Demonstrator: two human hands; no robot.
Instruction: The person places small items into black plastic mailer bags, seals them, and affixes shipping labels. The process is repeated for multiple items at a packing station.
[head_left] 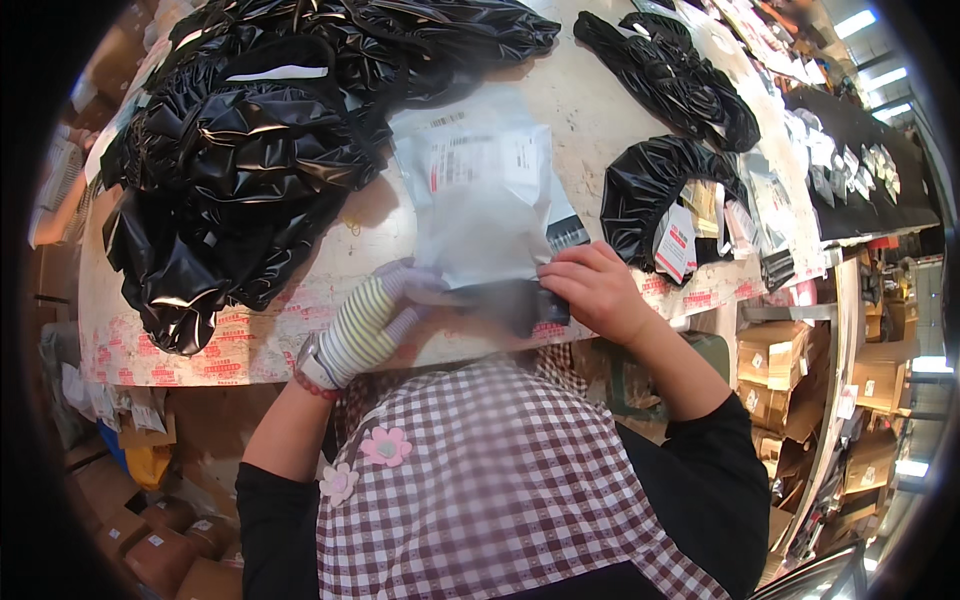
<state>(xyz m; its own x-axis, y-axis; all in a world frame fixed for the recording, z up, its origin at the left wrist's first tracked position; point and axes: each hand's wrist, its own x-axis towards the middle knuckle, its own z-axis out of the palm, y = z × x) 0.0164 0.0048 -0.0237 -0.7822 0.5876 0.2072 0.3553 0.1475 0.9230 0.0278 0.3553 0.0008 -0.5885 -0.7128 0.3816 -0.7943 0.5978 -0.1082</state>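
Note:
A pale translucent plastic pouch (475, 225) with printed labels lies on the table in front of me. My left hand (362, 325), in a striped glove, closes on its near left corner. At the near right corner, the bare fingers of my right hand (600, 292) pinch the edge. Between the hands, along the pouch's near edge, is a blurred dark strip (510, 305); I cannot tell whether it belongs to the pouch. A dark flat piece with a pale label (568, 234) sticks out from under the pouch's right side.
Shiny black gathered covers (260, 140) heap at the left and back. To the right lie another bunched black cover (690, 85) and a ring-shaped one (630, 190) with printed cards (677, 243) in its opening. Small packets (850, 165) cover a dark surface farther right; cardboard boxes (775, 355) fill shelves below.

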